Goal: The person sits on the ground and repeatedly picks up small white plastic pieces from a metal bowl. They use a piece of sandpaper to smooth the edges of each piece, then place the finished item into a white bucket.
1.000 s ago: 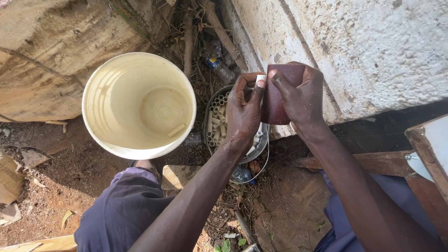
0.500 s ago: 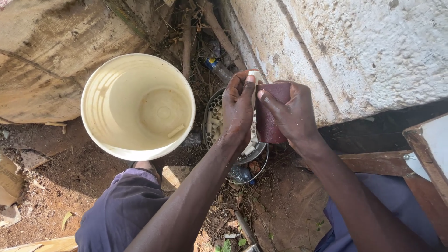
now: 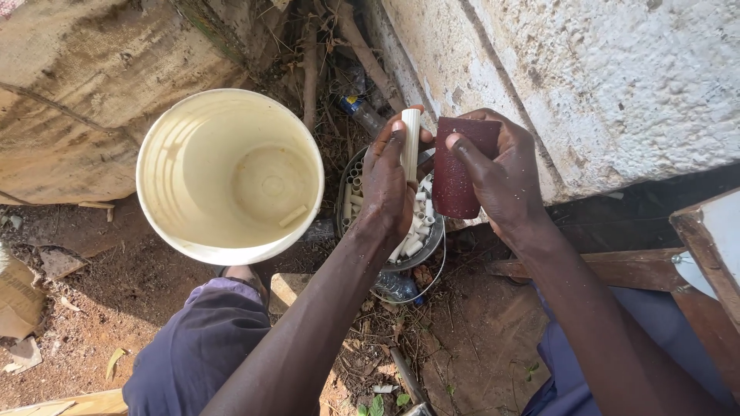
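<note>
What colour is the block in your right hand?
Dark red, maroon: the block in the right hand, seen clearly in the head view.

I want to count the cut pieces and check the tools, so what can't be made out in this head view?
- Metal bowl of white tube pieces: mostly behind the left hand; no count possible.
- White tube: lower end hidden in that hand.
- Dark red block: far face covered by the right hand.
- Wooden frame: cut off by the right edge.
</note>
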